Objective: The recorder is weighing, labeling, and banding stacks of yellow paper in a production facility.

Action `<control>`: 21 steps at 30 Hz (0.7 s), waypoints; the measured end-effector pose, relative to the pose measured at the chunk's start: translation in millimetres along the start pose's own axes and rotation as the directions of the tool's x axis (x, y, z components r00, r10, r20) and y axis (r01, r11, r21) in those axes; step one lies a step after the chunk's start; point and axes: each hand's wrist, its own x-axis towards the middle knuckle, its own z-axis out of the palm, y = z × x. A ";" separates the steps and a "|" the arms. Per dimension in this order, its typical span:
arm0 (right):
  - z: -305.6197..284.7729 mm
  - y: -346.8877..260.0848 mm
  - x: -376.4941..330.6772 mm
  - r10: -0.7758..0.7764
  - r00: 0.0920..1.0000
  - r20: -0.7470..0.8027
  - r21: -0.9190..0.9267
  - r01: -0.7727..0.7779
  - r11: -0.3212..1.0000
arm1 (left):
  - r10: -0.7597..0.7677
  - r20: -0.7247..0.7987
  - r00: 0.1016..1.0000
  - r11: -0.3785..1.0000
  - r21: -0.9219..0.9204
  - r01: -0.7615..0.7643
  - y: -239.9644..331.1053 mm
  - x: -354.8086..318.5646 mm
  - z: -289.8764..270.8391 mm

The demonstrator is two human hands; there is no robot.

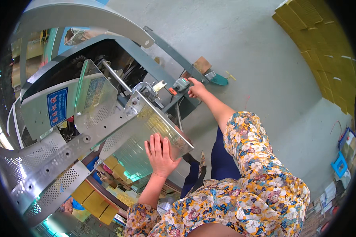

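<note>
My left hand [162,155] lies flat, fingers stretched, against a clear plastic panel [134,138] of a machine. Out at the end of my extended right arm, my right hand [196,87] has its index finger at a small grey switch box [181,84] with a red part on it. The other fingers of that hand are loosely bent, and nothing shows in them. Beside the switch box sit a metal clamp-like fitting [146,93] and a steel rod [116,76]. A second clear panel [95,89] stands upright behind, with a perforated metal plate near it.
A curved metal guard [87,17] arches over the machine at upper left. A grey frame bar [174,53] juts out onto the floor. Stacked yellow-brown cartons [320,43] line the right side, with a blue plastic stool [339,164] lower down. A green dustpan-like object [219,80] lies beyond my right hand.
</note>
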 end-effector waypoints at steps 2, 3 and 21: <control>8.5 0.6 8.3 0.005 0.999 0.038 -0.015 -0.004 1.000 | -0.017 0.014 1.000 1.000 0.007 0.016 -2.8 -1.9 -0.9; 17.5 -1.6 9.8 -0.008 0.997 0.074 -0.032 0.010 0.999 | -0.016 0.008 1.000 1.000 0.020 0.016 -4.2 -4.0 -4.9; -60.3 131.0 -74.6 -0.151 0.983 0.104 -0.112 0.163 0.980 | -0.073 -0.015 0.997 0.979 -0.192 0.069 -9.3 -13.8 -12.8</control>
